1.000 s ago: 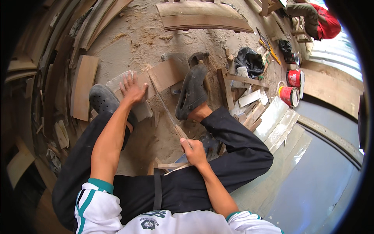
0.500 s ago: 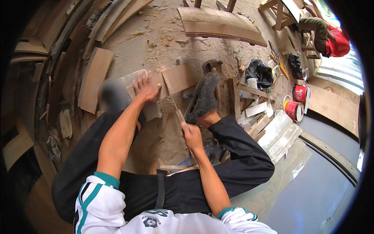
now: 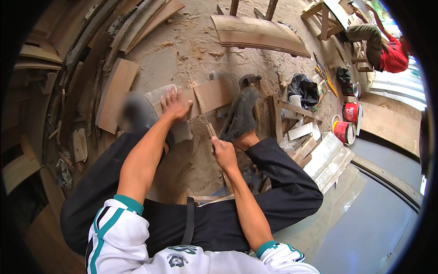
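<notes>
A thin-bladed handsaw with a wooden handle is gripped in my right hand, its fingers wrapped round the handle. The narrow blade lies across a flat brown wooden board, in line with a cut, and its tip shows past the board's far edge. My left hand presses flat on the board left of the blade, fingers spread. Under the board's left part is a pale block. My right foot in a black shoe rests over the board's right end; my left foot, blurred, is beside its left end.
Planks are stacked along the left. A curved wooden panel stands ahead. To the right lie offcuts, a black plastic bag, red paint cans and a yellow-edged tool. A person in red sits far right.
My right hand has pushed the saw a little away from me across the board. The left hand stays flat on the board. The whole view has shifted slightly.
</notes>
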Available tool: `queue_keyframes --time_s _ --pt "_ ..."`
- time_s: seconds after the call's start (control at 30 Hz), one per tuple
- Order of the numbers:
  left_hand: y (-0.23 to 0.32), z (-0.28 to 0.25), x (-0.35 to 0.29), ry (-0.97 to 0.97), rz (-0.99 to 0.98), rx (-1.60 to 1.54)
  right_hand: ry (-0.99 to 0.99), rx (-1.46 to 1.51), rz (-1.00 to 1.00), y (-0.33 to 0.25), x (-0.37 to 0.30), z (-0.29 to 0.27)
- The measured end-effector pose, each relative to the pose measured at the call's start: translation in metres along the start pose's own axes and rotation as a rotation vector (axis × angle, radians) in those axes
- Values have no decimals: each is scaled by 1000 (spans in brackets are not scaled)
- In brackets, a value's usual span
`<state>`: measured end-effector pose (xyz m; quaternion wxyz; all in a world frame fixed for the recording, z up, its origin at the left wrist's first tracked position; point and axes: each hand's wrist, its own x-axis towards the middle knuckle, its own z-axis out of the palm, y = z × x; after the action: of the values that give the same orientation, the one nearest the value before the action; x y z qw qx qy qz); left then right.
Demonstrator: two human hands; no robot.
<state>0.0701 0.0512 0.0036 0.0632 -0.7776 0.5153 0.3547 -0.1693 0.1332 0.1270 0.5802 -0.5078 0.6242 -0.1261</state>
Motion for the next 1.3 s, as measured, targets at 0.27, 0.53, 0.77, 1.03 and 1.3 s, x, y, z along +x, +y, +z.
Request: queue_keyframes --time_s 0.27,0.53,0.77,1.03,1.3 --pt "2 -4 -7 -30 -35 47 45 -25 -35 9 -51 -12" --pt "-8 -3 -5 -4 -53 35 -5 -57 -33 2 -59 -14" --pt "5 4 3 36 -19 15 66 -19 -103 26 -1 2" --pt "-16 1 0 80 -30 58 19 -43 -103 26 -82 -18" --pt "-24 19 13 112 6 77 64 36 -82 27 -57 -6"
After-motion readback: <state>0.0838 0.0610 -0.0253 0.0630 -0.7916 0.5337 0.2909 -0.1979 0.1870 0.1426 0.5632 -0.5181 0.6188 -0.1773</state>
